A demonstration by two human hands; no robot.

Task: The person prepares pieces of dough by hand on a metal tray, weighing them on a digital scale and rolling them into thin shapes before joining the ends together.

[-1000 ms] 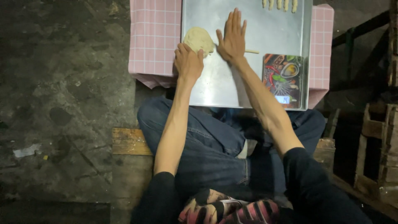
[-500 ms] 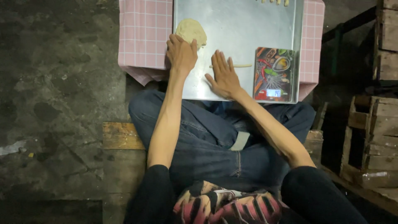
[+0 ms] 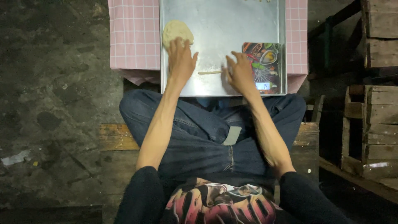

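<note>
One dough lump [image 3: 176,30] under open left hand [image 3: 180,60] — one thin strip [image 3: 209,72], perhaps touching open right hand [image 3: 239,74].

The metal tray [image 3: 257,25] lies broad and bare across its middle and far part, giving the hands open room to sweep forward. On its left edge the flat lump of dough [image 3: 176,31] blocks the way just ahead of the left hand [image 3: 181,62], which touches it. A thin dough strip [image 3: 209,72] lies between the two hands, near the tray's front edge. The right hand [image 3: 239,74] has a kitchen scale [image 3: 265,66] just beside it, closing off the tray's right front corner. The pink checked cloth [image 3: 134,35] stays open on the left.
</note>
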